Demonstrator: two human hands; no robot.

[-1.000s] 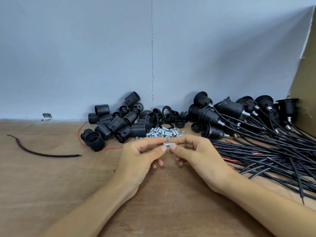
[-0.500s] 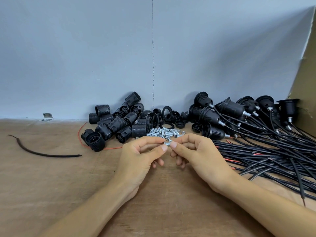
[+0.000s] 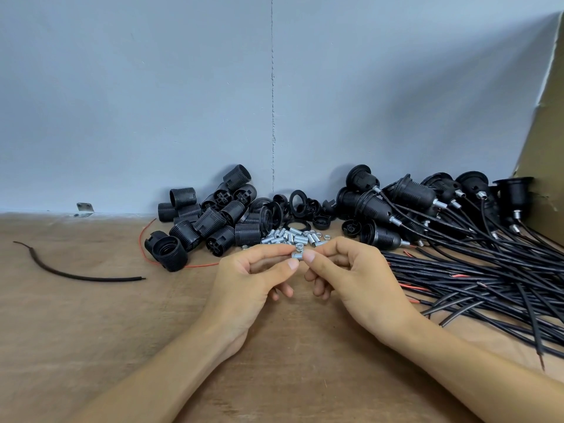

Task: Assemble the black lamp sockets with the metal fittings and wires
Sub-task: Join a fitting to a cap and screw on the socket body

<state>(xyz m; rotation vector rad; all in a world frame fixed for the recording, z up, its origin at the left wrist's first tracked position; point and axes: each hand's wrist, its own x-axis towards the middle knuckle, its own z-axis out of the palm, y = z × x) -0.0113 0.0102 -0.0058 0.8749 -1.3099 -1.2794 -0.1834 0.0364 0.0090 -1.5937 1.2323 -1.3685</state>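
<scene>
A small threaded metal fitting (image 3: 296, 255) is pinched between the thumbs and forefingers of my left hand (image 3: 253, 279) and my right hand (image 3: 354, 276), just above the wooden table. Behind my fingers lies a heap of loose metal fittings (image 3: 290, 236). Left of it sits a pile of black socket shells (image 3: 210, 221). At the right lie assembled black sockets (image 3: 381, 206) with their black wires (image 3: 488, 270) fanned out over the table.
Black rings and caps (image 3: 300, 206) lie by the grey back wall. A loose black wire piece (image 3: 76, 274) and a thin red wire (image 3: 143, 239) lie at the left. A cardboard panel (image 3: 546, 148) closes the right side. The wooden table (image 3: 91, 331) shows bare near me.
Both hands stay together on the fitting; the fingers have shifted slightly on it. Nothing else has moved.
</scene>
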